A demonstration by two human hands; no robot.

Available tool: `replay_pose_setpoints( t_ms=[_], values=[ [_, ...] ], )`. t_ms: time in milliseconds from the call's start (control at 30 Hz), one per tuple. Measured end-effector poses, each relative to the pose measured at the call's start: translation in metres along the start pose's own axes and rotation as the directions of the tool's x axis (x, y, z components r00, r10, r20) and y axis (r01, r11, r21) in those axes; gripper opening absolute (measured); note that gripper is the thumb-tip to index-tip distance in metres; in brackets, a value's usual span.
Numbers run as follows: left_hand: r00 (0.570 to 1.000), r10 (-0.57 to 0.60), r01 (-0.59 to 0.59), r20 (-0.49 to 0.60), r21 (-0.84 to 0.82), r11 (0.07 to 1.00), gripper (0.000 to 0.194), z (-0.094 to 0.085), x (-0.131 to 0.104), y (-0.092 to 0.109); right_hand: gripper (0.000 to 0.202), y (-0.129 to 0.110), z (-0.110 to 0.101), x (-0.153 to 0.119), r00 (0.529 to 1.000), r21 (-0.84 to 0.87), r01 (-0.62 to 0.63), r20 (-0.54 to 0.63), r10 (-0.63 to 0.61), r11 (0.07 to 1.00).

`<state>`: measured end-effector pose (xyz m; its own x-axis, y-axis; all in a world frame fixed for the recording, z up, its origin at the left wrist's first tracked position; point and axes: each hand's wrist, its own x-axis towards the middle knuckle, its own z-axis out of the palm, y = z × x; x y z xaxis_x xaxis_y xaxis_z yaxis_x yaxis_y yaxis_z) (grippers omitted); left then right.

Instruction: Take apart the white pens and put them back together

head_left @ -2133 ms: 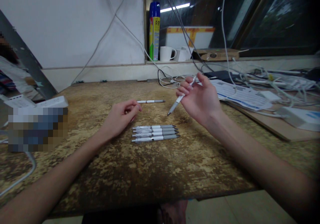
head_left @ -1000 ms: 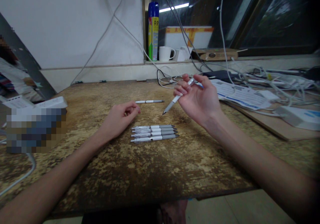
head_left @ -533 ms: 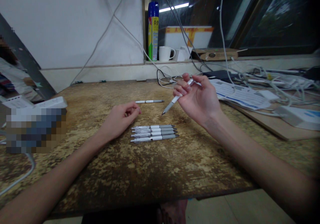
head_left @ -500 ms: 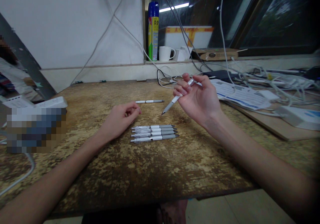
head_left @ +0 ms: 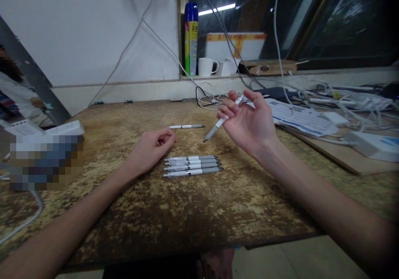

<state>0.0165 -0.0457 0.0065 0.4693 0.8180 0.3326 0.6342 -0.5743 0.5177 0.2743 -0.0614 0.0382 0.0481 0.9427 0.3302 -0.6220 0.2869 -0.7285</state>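
Observation:
My right hand (head_left: 247, 119) is raised over the desk, palm turned up, with its fingers closed round a white-and-grey click pen (head_left: 220, 123). The pen slants, its dark tip pointing down to the left. Resting on the worn wooden desk (head_left: 187, 212), my left hand (head_left: 158, 144) has its fingers curled in loosely, and nothing shows in them. Just beyond its knuckles lies a single similar pen (head_left: 190, 126), its left end close to the fingers. Several matching pens (head_left: 195, 167) lie side by side in a row nearer to me, tips to the right.
White cables (head_left: 352, 100) tangle over the right back, beside printed paper (head_left: 302, 117) and a white power strip (head_left: 374, 144) on a board. On the sill stand a spray can (head_left: 191, 40), a white mug (head_left: 206, 66) and a cardboard box (head_left: 269, 68). A blurred patch (head_left: 46, 160) covers something left.
My right hand and its pen have shifted very slightly to the right. The left hand and the pens on the desk stay as they were.

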Motion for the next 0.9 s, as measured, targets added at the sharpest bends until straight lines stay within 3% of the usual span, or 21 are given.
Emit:
replay_pose_setpoints(
  t_ms=[567,767,900],
  values=[
    [1.0,-0.006,0.006,0.002,-0.02,1.0,0.027,0.0,0.0,0.0,0.025,-0.002,0.002,-0.001,1.0,-0.004,0.007,0.016,-0.007,1.0],
    [0.999,-0.018,0.028,0.041,-0.27,0.963,0.026,0.001,0.0,0.003,0.035,0.003,0.003,0.002,0.999,-0.104,0.027,0.041,-0.023,0.994],
    [0.999,0.006,0.019,0.054,-0.446,0.895,0.022,0.003,0.0,0.006,0.016,0.02,-0.007,0.005,0.992,-0.326,0.067,0.126,-0.027,0.943]
  ],
)
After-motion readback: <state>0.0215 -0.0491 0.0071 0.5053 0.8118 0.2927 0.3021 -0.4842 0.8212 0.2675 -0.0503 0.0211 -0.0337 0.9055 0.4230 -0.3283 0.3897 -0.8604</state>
